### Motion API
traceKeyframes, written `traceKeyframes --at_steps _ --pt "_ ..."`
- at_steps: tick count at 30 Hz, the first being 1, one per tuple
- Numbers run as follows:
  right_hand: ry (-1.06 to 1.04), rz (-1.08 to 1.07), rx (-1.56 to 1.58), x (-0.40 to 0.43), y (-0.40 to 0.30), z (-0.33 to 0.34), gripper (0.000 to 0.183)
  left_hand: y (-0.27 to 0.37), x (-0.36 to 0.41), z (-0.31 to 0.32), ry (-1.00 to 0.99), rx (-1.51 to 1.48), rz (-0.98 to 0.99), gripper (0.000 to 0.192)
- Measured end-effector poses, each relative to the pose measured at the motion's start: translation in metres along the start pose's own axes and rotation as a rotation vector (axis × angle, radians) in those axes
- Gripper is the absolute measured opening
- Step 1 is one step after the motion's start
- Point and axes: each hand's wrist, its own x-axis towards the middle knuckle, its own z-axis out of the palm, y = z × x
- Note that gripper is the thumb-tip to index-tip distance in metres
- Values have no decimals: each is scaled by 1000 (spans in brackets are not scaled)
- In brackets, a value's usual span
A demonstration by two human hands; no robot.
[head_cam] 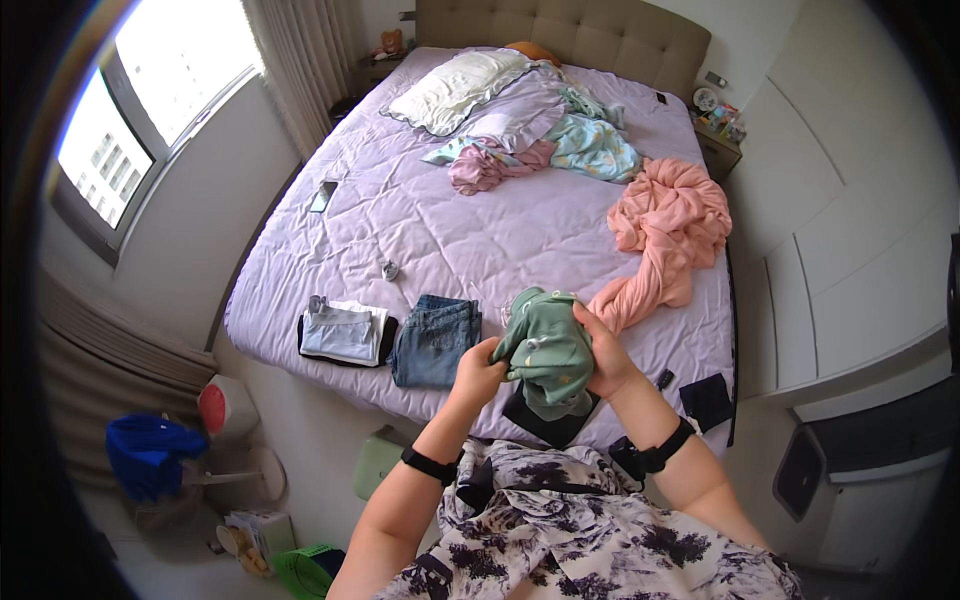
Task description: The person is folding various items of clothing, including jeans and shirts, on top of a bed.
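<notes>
A bunched green garment (551, 349) with a small light pattern hangs between my two hands, above the near edge of the bed. My left hand (478, 369) pinches its left side. On its right side, my right hand (606, 356) grips the cloth with the thumb on top. Under the garment lies a folded black cloth (551, 427), partly hidden. Just left of my left hand, folded blue jeans (436, 341) rest on the lilac quilt (517, 240). Beyond them sits a stack of folded grey, white and black clothes (341, 337).
A twisted peach blanket (667, 232) lies at the right. Pillows (461, 86) and crumpled bedding (596, 146) are at the far end. A phone (324, 196), a small grey bundle (389, 270) and a dark folded cloth (706, 401) rest on the bed. A green box (375, 465) stands on the floor.
</notes>
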Motion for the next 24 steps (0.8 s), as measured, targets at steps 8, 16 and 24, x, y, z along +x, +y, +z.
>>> traceKeyframes --at_steps 8,16,24 --pt "539 -575 -1439 -16 2 -50 21 65 -15 -6 -133 -1056 -196 28" --pt "98 -717 -1432 -39 20 51 34 95 -16 26 -16 -898 -95 25" --pt "-20 -442 -1510 -37 27 28 32 89 -6 7 284 -514 164 24"
